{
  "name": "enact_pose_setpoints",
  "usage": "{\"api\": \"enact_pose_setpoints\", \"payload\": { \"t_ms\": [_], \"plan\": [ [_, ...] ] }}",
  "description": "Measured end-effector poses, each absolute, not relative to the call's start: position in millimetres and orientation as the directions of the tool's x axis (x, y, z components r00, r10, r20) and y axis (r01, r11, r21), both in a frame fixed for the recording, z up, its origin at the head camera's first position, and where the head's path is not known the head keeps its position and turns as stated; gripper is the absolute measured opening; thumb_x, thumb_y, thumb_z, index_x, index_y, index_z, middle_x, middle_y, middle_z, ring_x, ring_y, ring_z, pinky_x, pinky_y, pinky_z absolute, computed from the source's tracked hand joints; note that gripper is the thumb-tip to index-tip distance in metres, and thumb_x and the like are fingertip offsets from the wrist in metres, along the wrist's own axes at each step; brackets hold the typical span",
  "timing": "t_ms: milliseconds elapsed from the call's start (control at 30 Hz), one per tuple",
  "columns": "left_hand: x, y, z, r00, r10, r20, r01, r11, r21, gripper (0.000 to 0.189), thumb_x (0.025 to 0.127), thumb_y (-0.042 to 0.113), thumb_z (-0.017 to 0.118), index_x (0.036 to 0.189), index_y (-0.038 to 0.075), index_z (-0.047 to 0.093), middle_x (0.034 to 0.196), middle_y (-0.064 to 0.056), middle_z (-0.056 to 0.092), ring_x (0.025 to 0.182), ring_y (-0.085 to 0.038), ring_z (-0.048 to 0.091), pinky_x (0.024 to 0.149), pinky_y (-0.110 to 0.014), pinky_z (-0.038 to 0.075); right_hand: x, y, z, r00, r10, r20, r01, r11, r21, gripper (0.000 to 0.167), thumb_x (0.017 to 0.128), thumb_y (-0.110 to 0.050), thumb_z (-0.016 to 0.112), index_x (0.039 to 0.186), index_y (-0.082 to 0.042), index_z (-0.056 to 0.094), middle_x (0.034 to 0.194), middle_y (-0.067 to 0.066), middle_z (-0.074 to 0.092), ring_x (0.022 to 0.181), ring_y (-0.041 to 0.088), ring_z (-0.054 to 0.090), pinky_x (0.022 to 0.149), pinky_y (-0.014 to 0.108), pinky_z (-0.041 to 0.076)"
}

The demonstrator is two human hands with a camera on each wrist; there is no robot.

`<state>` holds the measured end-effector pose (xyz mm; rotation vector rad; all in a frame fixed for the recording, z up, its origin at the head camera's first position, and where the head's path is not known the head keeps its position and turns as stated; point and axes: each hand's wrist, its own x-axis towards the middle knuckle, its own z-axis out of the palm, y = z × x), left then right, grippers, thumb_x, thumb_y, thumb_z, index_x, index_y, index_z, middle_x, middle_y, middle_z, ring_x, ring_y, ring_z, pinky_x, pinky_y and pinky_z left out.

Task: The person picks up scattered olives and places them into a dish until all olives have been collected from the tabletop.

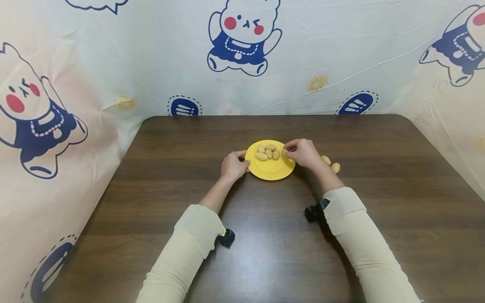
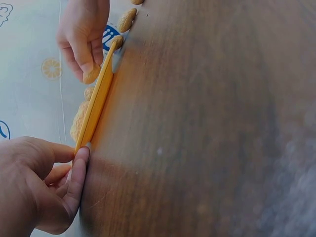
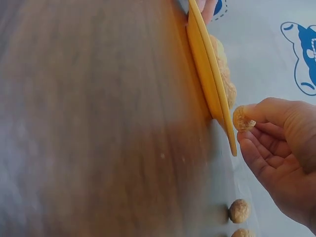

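Note:
A yellow plate (image 1: 270,171) stands on the table with several unshelled peanuts (image 1: 261,156) on it. At its left rim my left hand (image 1: 233,166) grips the edge, the thumb (image 2: 80,170) on the outer side in the left wrist view. My right hand (image 1: 304,152) is at the plate's right rim and pinches a single peanut (image 3: 243,119) between thumb and fingers. That peanut is just above the plate's edge in the right wrist view. Beside the right wrist, loose peanuts (image 1: 335,168) lie on the table, partly hidden by the arm in the head view.
The brown wooden table (image 1: 182,181) reaches back to a printed cloth (image 1: 159,54) with cartoon figures. Small black cameras (image 1: 226,238) hang at both wrists, close above the tabletop.

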<state>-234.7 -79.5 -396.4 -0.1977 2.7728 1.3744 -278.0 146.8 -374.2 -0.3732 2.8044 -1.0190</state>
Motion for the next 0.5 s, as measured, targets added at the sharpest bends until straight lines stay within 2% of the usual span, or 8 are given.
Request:
{"api": "enact_pose_setpoints", "payload": {
  "t_ms": [500],
  "plan": [
    [-235.0, -79.5, -397.1, -0.992, -0.092, -0.085, -0.123, 0.593, 0.796, 0.043, 0.088, 0.014, 0.063, 0.130, 0.009, 0.055, 0.105, -0.001, 0.062, 0.056, -0.006, 0.061, 0.049, -0.019, 0.043, -280.6, 140.7, -378.9, -0.953, -0.302, -0.038, -0.227, 0.791, -0.568, 0.021, 0.086, -0.013, 0.064, 0.103, -0.001, 0.069, 0.093, 0.011, 0.066, 0.087, 0.022, 0.060, 0.073, 0.032, 0.049]
  ]
}}
